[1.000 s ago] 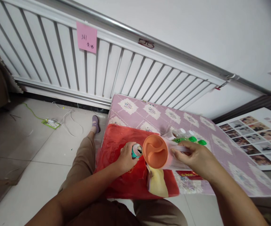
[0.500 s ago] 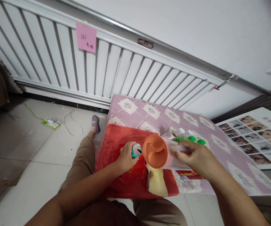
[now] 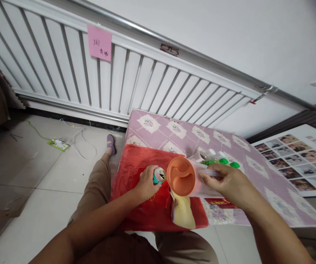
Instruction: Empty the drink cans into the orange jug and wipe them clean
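Observation:
My left hand (image 3: 147, 184) is wrapped around an opened drink can (image 3: 159, 176) with a teal side and silver top. The can is slightly tilted, its mouth facing up towards me. Right beside it is a translucent jug with a round orange top (image 3: 181, 176) that has curved hollows in it. My right hand (image 3: 225, 181) is closed around the jug's pale handle (image 3: 211, 172). The can's top edge is close to the jug's orange rim; whether they touch I cannot tell. Below the jug lies a crumpled yellow cloth (image 3: 183, 213).
A red plastic sheet (image 3: 136, 157) covers the left part of the table with a purple floral cloth (image 3: 202, 132). Behind my right hand lie several bottles with green and white caps (image 3: 223, 161). A radiator (image 3: 144, 77) stands behind; a power strip (image 3: 59, 144) lies on the floor.
Both hands, the can and the jug stay almost in place. The view has shifted very slightly.

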{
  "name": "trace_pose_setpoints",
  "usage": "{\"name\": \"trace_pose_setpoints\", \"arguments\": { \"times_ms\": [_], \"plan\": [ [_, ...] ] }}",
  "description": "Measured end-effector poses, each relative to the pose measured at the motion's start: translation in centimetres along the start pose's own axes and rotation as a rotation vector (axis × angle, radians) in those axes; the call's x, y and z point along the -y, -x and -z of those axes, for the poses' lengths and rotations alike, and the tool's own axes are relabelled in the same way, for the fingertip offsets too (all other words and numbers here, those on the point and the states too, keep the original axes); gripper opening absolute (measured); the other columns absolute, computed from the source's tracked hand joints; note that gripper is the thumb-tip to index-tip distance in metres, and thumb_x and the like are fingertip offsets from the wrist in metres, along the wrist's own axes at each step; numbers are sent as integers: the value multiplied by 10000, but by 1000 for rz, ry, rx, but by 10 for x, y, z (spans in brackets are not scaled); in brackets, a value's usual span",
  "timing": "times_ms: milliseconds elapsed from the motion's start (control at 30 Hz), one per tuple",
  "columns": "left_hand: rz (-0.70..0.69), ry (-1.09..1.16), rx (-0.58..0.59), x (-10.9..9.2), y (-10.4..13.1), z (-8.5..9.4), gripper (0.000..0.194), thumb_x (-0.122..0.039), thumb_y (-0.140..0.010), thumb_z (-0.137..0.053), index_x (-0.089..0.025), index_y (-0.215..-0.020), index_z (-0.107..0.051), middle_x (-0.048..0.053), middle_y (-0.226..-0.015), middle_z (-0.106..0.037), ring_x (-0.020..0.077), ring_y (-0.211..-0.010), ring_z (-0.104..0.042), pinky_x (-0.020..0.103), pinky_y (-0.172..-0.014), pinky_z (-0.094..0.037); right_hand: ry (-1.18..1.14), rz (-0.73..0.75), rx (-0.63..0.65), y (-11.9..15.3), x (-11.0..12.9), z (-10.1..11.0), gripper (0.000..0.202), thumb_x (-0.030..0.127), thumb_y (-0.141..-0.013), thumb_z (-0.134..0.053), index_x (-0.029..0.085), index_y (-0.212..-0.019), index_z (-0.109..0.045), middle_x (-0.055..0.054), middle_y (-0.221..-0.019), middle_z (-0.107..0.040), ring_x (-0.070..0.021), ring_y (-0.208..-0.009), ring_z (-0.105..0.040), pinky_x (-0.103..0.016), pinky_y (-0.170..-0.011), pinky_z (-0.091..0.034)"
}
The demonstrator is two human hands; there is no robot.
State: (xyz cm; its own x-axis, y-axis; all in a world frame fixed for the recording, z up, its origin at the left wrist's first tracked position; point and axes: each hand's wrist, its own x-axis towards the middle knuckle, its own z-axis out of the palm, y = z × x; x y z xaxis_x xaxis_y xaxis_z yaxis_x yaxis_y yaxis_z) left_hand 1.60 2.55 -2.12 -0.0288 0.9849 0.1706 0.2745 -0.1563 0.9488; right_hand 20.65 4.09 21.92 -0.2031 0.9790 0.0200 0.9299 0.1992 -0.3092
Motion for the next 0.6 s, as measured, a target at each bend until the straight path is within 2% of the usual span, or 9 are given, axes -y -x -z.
{"name": "trace_pose_setpoints", "arguments": {
  "times_ms": [600],
  "plan": [
    [20,17,5,-1,1,1,733,-54,-625,-742,-260,-1281,-489,79,-1324,-573,287,-1272,-536,499,-1094,-409,11,-10,-8,-1,-2,-2,282,468,-724,-608,211,-608,-600,8,-539,-579,-140,-500,-504,-252,-450,-367]
  ]
}}
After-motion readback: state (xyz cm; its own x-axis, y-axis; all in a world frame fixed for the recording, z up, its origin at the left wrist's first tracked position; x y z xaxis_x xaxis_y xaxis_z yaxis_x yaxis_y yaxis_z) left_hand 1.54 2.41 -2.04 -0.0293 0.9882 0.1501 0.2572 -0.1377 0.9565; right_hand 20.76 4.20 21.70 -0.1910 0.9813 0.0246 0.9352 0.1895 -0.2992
